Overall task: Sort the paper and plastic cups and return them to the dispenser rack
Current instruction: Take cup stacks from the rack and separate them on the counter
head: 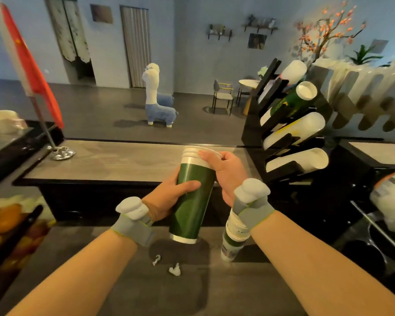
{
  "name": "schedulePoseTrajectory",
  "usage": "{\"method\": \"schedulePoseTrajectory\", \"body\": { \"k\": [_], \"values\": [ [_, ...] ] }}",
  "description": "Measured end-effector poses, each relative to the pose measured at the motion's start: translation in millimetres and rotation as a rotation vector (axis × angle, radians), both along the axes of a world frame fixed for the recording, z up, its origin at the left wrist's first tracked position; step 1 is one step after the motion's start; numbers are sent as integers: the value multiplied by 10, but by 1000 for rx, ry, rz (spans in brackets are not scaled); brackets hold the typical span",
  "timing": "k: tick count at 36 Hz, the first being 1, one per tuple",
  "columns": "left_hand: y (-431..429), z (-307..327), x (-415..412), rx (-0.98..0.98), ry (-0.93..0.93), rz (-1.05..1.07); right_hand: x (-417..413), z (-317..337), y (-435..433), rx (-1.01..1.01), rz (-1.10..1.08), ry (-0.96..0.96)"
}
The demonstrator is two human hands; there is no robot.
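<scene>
I hold a tall stack of green paper cups [193,197] upright above the counter. My left hand [169,199] grips its middle from the left. My right hand [224,172] is closed on the white rims at the top of the stack, the thumb over the uppermost rim. A shorter stack of green and white cups [233,240] stands on the counter under my right wrist, partly hidden. The black dispenser rack [287,124] stands at the right with slanted slots holding cup stacks: white ones and one green stack [292,101].
Two small white scraps [175,269] lie on the grey counter [114,160]. A red flag on a metal base [59,152] stands at the left. Fruit [2,220] lies at the lower left. A sink area with a bagged object [390,201] is at the right.
</scene>
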State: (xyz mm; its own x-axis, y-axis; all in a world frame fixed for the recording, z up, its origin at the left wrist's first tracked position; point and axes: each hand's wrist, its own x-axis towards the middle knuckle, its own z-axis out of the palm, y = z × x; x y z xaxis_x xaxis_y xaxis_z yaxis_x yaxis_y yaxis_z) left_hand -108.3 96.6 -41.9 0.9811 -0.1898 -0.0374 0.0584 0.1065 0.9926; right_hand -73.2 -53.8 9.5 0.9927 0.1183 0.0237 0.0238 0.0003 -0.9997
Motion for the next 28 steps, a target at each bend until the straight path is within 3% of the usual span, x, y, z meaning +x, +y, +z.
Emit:
{"method": "schedulePoseTrajectory", "body": {
  "k": [6, 10, 15, 21, 28],
  "values": [
    [344, -339, -166, -30, 114, -55, 137, -110, 180, 73, -83, 43],
    [552, -507, -222, -51, 116, -6, 247, -139, 232, 33, 97, 33],
    [694, -570, -117, 103, 102, -17, 230, -325, 393, -135, 163, -24],
    [807, -799, -53, 273, 58, 85, 86, -721, 471, -528, 339, -73],
    [764, -1362, -33, 365, 66, 95, -31, -1337, 543, -585, 310, -1]
  ]
}}
